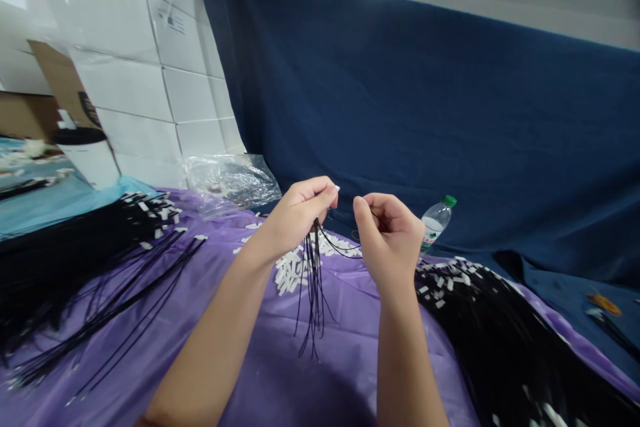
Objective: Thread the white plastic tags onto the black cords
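Note:
My left hand [306,208] is closed on a bundle of thin black cords [313,280], whose loose ends hang down over the purple cloth. A small white piece [337,189] pokes out between its thumb and forefinger. To the right, my right hand [390,230] has its fingers curled closed around a black cord. That cord [343,250] sags in a loop between the two hands. Behind the hands lies a scattered heap of small white tabs [290,273]. What sits inside the right fingers is mostly hidden.
Black cords with white ends [75,247] lie in a thick pile at left, and another pile [510,340] lies at right. A green-capped bottle [436,221] stands behind my right hand. Clear plastic [233,180], white boxes [125,67] and a blue curtain [425,93] are at the back.

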### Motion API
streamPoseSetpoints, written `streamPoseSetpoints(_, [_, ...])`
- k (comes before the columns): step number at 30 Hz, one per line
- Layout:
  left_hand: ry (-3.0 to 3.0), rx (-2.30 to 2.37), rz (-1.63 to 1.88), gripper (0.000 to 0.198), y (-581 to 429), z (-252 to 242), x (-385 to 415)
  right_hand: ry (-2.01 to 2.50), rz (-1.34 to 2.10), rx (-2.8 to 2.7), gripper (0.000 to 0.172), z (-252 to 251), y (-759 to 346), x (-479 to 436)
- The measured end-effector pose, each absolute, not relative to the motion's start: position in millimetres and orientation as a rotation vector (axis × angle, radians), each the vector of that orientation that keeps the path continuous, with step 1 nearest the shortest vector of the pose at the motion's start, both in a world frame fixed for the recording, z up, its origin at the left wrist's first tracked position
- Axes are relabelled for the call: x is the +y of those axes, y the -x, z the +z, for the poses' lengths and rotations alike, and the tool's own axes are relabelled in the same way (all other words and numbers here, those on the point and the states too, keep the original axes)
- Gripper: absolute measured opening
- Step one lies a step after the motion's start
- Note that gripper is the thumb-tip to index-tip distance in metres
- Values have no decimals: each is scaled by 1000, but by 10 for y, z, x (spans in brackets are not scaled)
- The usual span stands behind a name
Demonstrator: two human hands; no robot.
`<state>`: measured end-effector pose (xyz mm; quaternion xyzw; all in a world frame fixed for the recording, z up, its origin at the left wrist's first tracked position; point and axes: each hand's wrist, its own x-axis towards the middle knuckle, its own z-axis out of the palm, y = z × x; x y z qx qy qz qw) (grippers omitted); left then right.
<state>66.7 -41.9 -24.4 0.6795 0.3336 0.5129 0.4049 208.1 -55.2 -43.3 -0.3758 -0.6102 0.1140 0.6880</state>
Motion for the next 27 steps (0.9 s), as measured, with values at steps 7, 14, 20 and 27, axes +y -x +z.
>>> streamPoseSetpoints(7, [-1749,829,1256,32,-632,-253,-404,840,283,-1405,15,-453,-2096,-519])
streamPoseSetpoints(14, [-1747,810,1255,30,-666,-239,-437,841,321,-1465,13,-458,-2091,-512])
streamPoseSetpoints(20, [-1682,792,1229,30,-692,-237,-448,864,241,-1464,14,-454,-2024,-552])
streamPoseSetpoints(27, [-1630,795,1206,31,-685,-223,-440,883,-4,-1488,10,-457,-2033,-536])
